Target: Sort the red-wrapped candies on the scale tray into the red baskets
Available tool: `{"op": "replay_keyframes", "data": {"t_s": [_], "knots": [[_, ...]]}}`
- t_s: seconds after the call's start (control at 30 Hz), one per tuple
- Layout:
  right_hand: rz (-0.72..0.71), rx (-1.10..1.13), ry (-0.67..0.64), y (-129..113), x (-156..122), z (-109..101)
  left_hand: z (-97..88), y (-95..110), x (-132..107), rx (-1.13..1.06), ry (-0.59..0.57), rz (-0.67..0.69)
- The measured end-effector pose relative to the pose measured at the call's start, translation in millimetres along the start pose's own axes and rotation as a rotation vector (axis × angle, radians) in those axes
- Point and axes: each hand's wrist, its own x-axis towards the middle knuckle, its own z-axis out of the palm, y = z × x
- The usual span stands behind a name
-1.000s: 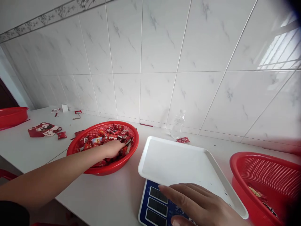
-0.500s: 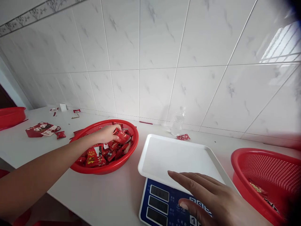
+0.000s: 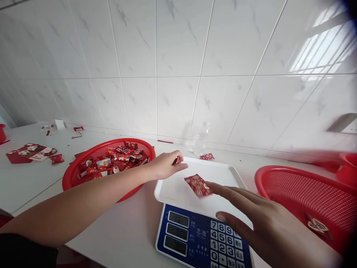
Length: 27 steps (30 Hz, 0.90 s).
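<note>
Your packet (image 3: 197,185) is red with pale print, your tray (image 3: 170,190) white. Your scale (image 3: 202,247) has a blue face and white keys (image 3: 222,237) with dark numerals. The red basket (image 3: 69,173) of mostly red wrappers (image 3: 122,157) is mesh-patterned. Your sleeve (image 3: 28,250) is black; the wall tiles (image 3: 178,44), white with grey veining.

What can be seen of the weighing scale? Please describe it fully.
The scale has a blue panel with three unreadable displays at left, Chinese characters in the middle and white number keys at right. On top sits a shallow, rimmed white tray, plastic-looking. A red packet, the left hand and the right hand overlap the tray in view; whether any touches it is unclear. The scale stands on a white table between two red baskets, its near edge partly cut off.
</note>
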Motion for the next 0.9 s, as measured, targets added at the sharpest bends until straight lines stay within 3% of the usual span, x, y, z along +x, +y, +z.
{"op": "replay_keyframes", "data": {"t_s": [0.17,0.3,0.5,0.6,0.73,0.9], "knots": [[0.027,-0.088,0.085,7,-1,-10,16.8,-5,14,0.079,-0.033,-0.029],[0.064,-0.116,0.104,10,-6,-13,32.6,-5,17,0.073,-0.188,0.055],[0.07,-0.089,0.051,10,-8,-14,49.6,18,5,0.109,-0.443,0.167],[0.044,-0.085,0.037,9,-7,-13,58.1,25,2,0.14,-0.504,0.219],[0.011,-0.093,0.071,11,-7,-9,55.6,22,2,0.1,-0.467,0.239],[-0.011,-0.121,0.094,17,-9,-6,14.3,-20,8,0.139,-0.095,0.043]]}}
